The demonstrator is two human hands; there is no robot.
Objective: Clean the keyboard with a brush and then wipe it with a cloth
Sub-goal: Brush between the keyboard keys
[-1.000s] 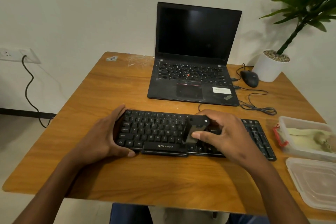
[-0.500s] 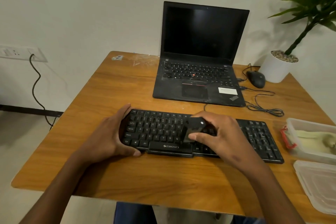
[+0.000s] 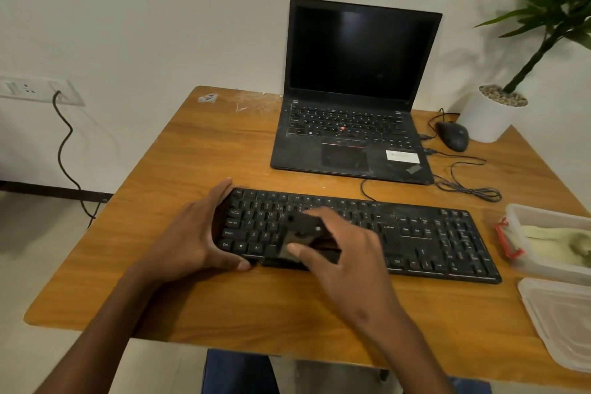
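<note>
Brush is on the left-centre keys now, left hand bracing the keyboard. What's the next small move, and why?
Probably sweep the brush, gripped by the right hand, rightward along the keyboard. The left hand holds its left end steady, and the right-side keys look dusty. The cloth sits in its container.

Both forearms are bare, no sleeves, rings or watch showing; blue trousers show below the table edge.
</note>
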